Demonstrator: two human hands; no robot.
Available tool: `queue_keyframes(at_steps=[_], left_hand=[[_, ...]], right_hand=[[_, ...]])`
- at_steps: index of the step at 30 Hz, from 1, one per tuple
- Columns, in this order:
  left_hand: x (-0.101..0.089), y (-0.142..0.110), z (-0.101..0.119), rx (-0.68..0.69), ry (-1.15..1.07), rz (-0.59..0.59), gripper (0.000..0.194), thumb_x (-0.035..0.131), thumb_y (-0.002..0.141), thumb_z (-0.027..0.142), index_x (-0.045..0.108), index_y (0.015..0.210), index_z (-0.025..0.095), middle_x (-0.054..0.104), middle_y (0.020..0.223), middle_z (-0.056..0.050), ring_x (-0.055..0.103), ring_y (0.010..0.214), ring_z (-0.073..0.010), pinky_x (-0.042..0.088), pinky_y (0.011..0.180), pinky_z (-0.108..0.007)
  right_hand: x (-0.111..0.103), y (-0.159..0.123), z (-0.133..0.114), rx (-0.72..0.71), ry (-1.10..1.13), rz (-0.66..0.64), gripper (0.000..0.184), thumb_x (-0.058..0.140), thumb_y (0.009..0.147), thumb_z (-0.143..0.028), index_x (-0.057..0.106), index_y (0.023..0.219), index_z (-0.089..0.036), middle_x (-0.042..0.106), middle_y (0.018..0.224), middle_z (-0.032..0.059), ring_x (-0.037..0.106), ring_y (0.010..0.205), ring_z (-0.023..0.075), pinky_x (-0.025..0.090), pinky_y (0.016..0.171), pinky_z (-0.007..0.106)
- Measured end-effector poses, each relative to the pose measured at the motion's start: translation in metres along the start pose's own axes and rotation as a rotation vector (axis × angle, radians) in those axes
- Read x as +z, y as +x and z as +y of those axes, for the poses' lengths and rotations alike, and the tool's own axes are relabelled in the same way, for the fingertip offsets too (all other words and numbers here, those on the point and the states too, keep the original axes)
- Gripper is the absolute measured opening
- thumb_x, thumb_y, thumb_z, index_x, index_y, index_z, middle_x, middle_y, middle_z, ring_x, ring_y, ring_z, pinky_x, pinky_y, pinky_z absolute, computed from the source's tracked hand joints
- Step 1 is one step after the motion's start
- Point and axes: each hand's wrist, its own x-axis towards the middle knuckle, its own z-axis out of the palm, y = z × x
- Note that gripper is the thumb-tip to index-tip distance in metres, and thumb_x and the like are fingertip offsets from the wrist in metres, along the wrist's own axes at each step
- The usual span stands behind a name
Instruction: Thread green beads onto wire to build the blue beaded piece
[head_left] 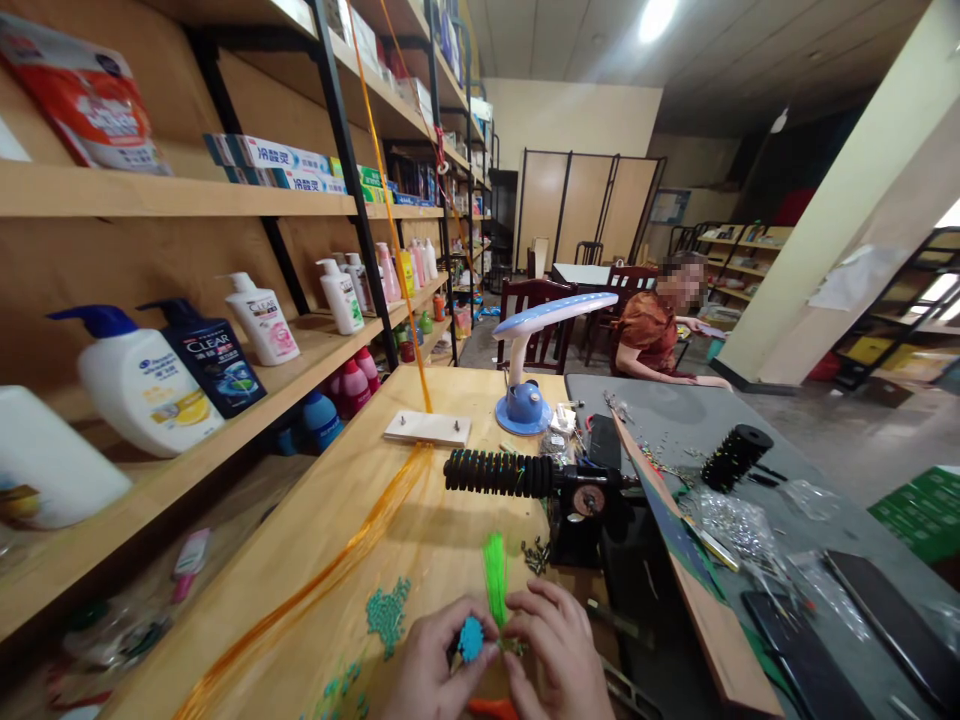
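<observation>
Green strand bundle (495, 580): straight ahead of the gap between the hands, its lower end at the fingertips; whether it is pinched there cannot be told.
Left hand (439, 660): curled, thumb and fingers gripping a blue ribbed piece (471, 638), which faces up from the fist.
Right hand (556, 645): fingers bent, tips beside the strands' lower end; whether they grasp anything cannot be told.
Orange object (493, 708): partly visible between the wrists, at the lower edge.
Teal bits (387, 615): a loose pile on the wooden table (465, 530), just left of the left hand, with more scattered nearer the body.
Small metal parts (535, 555): a heap just beyond the right hand.
Black bench device (589, 505): beyond the right hand, carrying a ribbed black sleeve (499, 474) that points left.
Orange threads (360, 540): left of the left hand, running away from it to a pale plate with two bolts (427, 428).
Blue-and-white desk lamp (520, 405): well beyond both hands.
Grey tabletop (637, 395): right of the right hand, bearing a black ribbed roller (736, 458), clear plastic bags (735, 525) and a smartphone (892, 620).
Shelving (300, 350): well left of the left hand, with pump bottles and toothpaste boxes.
Co-worker (651, 335): seated far beyond the right hand, rust-coloured top.
</observation>
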Motion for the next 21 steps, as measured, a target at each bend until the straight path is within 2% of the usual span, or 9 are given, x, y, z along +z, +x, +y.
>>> queue_keyframes(at_steps=[5,8,13,21], left_hand=[[-0.002,0.001,0.003,-0.058,-0.115,0.008,0.014,0.069,0.083,0.033,0.067,0.080,0.020,0.062,0.069,0.001,0.054,0.067,-0.0171,0.042,0.064,-0.025],[-0.001,0.001,0.003,-0.068,-0.200,0.021,0.014,0.072,0.080,0.032,0.068,0.085,0.020,0.065,0.076,0.000,0.058,0.074,-0.0188,0.044,0.070,-0.026],[-0.002,0.001,0.004,-0.137,-0.287,-0.009,0.019,0.076,0.075,0.035,0.068,0.079,0.018,0.062,0.072,0.001,0.056,0.071,-0.0178,0.043,0.068,-0.027],[0.000,0.003,0.006,-0.177,-0.325,-0.006,0.024,0.082,0.069,0.038,0.069,0.075,0.017,0.062,0.067,0.003,0.055,0.067,-0.0167,0.042,0.066,-0.027]], right_hand=[[0.009,-0.007,0.001,0.044,0.069,-0.041,0.022,0.064,0.081,-0.012,0.057,0.092,-0.029,0.076,0.101,-0.0017,0.068,0.103,0.0262,0.056,0.087,0.040],[0.013,-0.012,0.001,0.091,0.121,-0.056,0.020,0.063,0.082,-0.012,0.056,0.090,-0.029,0.076,0.099,-0.0030,0.068,0.102,0.0243,0.056,0.086,0.037],[0.017,-0.013,0.000,0.129,0.174,-0.014,0.019,0.061,0.080,-0.010,0.055,0.085,-0.027,0.076,0.093,-0.0027,0.068,0.097,0.0225,0.056,0.084,0.034],[0.013,-0.007,-0.004,0.126,0.209,-0.026,0.022,0.061,0.076,-0.006,0.057,0.084,-0.027,0.075,0.091,-0.0028,0.068,0.095,0.0211,0.054,0.085,0.033]])
